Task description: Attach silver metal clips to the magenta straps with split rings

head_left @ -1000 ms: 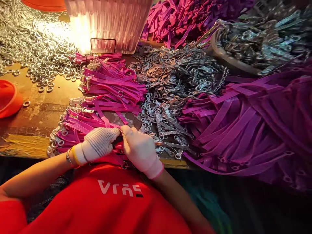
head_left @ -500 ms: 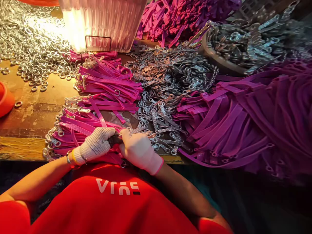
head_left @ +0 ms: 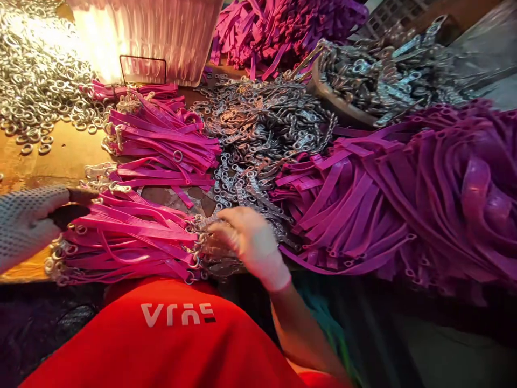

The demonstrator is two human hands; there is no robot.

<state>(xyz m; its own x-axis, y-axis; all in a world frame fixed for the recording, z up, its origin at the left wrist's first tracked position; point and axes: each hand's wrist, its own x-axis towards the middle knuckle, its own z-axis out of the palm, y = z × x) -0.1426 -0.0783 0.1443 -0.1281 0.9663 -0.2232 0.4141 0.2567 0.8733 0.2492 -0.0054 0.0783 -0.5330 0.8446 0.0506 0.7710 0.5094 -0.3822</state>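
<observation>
My left hand [head_left: 30,221], in a dotted white glove, is at the left edge, its fingers around a dark tool [head_left: 72,212] partly hidden by the hand. Beside it lies a bundle of pink straps [head_left: 137,237] with metal rings at both ends. At the right end of that bundle, my right hand [head_left: 252,242] in a pale glove is blurred, fingers bent over small metal chain pieces; whether it grips any is unclear. More chain pieces [head_left: 246,188] lie just beyond it.
Loose rings [head_left: 44,86] cover the back left, beside a translucent bin [head_left: 161,32]. Chains [head_left: 274,113] are heaped behind, near a full bowl [head_left: 343,105]. Purple straps [head_left: 363,188] fill the right side; another pile [head_left: 283,32] is at the back.
My hands, together over the front bundle before, have separated: the left went left with the dark tool, the right moved right to the chain pieces. The view has shifted slightly right.
</observation>
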